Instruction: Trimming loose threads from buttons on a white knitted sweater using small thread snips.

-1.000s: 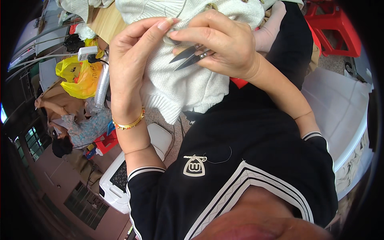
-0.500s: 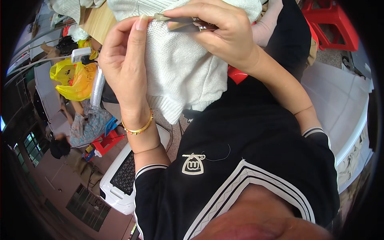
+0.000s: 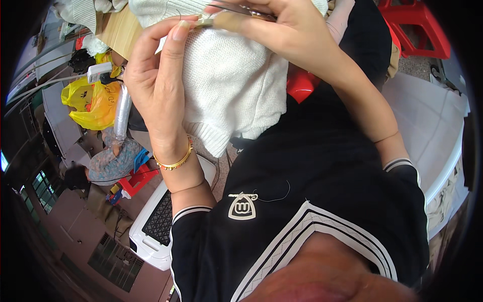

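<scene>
Left hand point(image 3: 156, 85) pinches the sweater point(image 3: 231, 85) edge held up near the chest, right hand point(image 3: 282, 30) closed on small snips point(image 3: 251, 11) at that edge; risk: blades sit close to the left fingertips and knit, so a slip nicks skin or yarn.

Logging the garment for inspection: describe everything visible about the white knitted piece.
The white knitted piece looks like soft cream knitwear with a ribbed hem hanging at its lower edge. It is held up before a black top, draped and partly bunched. The left hand grips its left side; the right hand pinches its upper edge beside a small metal tool.
</scene>
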`<action>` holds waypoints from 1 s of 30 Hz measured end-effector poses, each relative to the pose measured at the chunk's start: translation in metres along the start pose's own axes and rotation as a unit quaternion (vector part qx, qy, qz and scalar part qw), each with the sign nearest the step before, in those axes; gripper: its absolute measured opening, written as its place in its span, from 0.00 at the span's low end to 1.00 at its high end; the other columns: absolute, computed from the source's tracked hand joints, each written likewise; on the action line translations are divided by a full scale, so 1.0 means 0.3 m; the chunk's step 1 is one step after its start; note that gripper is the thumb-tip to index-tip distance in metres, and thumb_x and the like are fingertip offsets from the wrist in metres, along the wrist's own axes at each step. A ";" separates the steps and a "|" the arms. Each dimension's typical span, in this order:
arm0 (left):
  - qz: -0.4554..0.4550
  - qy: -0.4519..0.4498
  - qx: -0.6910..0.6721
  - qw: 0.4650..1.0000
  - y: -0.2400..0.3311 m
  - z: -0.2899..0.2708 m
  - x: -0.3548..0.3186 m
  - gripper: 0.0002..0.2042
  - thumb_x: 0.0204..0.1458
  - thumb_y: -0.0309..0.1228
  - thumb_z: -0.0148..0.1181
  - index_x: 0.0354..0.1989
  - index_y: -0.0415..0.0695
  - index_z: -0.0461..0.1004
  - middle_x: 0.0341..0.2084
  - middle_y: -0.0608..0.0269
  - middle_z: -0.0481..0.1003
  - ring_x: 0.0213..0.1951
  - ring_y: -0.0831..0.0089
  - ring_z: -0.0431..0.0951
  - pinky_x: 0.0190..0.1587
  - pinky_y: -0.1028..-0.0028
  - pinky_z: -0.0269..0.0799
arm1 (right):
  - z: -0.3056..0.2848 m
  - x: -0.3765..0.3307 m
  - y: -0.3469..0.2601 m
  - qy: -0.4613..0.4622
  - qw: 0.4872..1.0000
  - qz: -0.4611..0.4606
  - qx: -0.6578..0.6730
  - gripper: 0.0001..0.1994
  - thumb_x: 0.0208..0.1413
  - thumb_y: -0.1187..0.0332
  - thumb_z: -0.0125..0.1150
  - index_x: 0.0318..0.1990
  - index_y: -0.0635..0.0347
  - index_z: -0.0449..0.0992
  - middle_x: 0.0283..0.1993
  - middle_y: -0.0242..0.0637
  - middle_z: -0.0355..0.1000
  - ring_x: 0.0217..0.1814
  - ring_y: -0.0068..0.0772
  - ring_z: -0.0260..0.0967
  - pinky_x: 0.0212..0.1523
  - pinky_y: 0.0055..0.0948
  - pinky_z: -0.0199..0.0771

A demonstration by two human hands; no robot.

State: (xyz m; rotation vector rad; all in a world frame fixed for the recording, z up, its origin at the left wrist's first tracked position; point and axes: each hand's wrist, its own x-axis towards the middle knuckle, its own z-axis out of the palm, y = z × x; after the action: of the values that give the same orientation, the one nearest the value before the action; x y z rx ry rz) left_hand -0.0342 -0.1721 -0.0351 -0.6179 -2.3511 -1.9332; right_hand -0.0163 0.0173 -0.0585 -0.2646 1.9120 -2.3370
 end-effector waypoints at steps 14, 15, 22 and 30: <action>-0.008 0.052 0.047 0.998 -0.019 0.000 0.003 0.08 0.63 0.28 0.57 0.41 0.34 0.76 0.34 0.62 0.81 0.36 0.84 0.76 0.41 0.84 0.69 | -0.022 -0.054 0.010 0.037 0.920 -0.165 -0.355 0.18 0.49 0.71 0.69 0.48 0.65 0.78 0.37 0.41 0.70 0.34 0.40 0.71 0.34 0.30 0.72; -0.005 0.057 0.050 0.997 -0.016 0.007 0.006 0.08 0.63 0.29 0.58 0.40 0.34 0.77 0.33 0.61 0.81 0.36 0.82 0.76 0.42 0.83 0.69 | -0.036 -0.018 0.087 0.069 0.874 -0.329 -0.350 0.17 0.50 0.70 0.69 0.48 0.65 0.78 0.37 0.40 0.70 0.34 0.39 0.71 0.34 0.30 0.72; 0.037 0.055 0.080 0.995 -0.025 0.014 0.007 0.08 0.63 0.28 0.56 0.40 0.35 0.76 0.33 0.63 0.80 0.34 0.84 0.76 0.39 0.84 0.71 | -0.038 0.021 0.117 0.125 0.761 -0.493 -0.404 0.17 0.50 0.69 0.69 0.47 0.64 0.79 0.37 0.39 0.70 0.35 0.38 0.72 0.33 0.30 0.72; 0.051 0.061 0.112 0.991 -0.027 0.015 0.006 0.06 0.63 0.26 0.56 0.40 0.35 0.76 0.32 0.63 0.80 0.34 0.83 0.77 0.38 0.83 0.72 | -0.047 0.017 0.072 0.090 0.803 -0.445 -0.387 0.15 0.51 0.69 0.68 0.46 0.64 0.79 0.37 0.38 0.70 0.36 0.38 0.72 0.36 0.30 0.72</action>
State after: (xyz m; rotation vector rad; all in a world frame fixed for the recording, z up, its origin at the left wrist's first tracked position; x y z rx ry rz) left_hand -0.0374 -0.1686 -0.0431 -0.5733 -2.3644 -1.5893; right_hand -0.0247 0.0257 -0.0821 -1.2929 3.2899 -1.7383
